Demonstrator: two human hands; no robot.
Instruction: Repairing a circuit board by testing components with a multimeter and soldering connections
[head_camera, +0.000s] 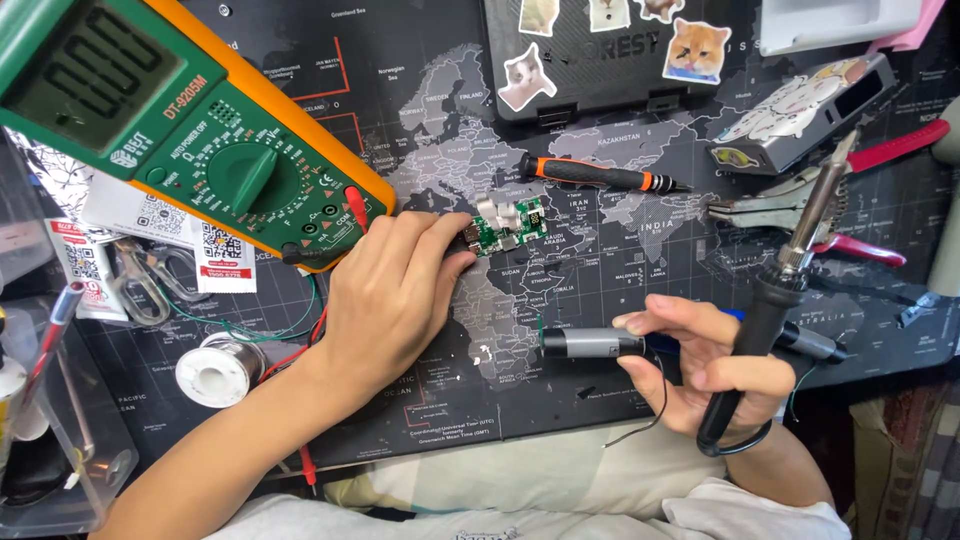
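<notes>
1. Green and small, the circuit board (508, 224) lies on the dark map-printed mat (600, 280) at the fingertips of the left hand (390, 290), which pinches its near edge between thumb and fingers.
2. The right hand (700, 365) grips a soldering iron (790, 270) in its curled fingers, the tip pointing up and away from the board, while its thumb and forefinger pinch a grey cylinder (590, 344) that points toward the left hand.
3. A thin black wire (655, 400) hangs below the right hand's fingers.
4. Beyond the left hand's knuckles sits a green and orange meter (200, 130); a solder spool (215, 368) lies beside the left wrist.
5. A screwdriver (600, 176) and pliers (790, 205) lie past the right hand.
6. Risk: with two things in one hand, the iron could swing and touch the pliers, the mat or skin; the lightly held board could also slide.
</notes>
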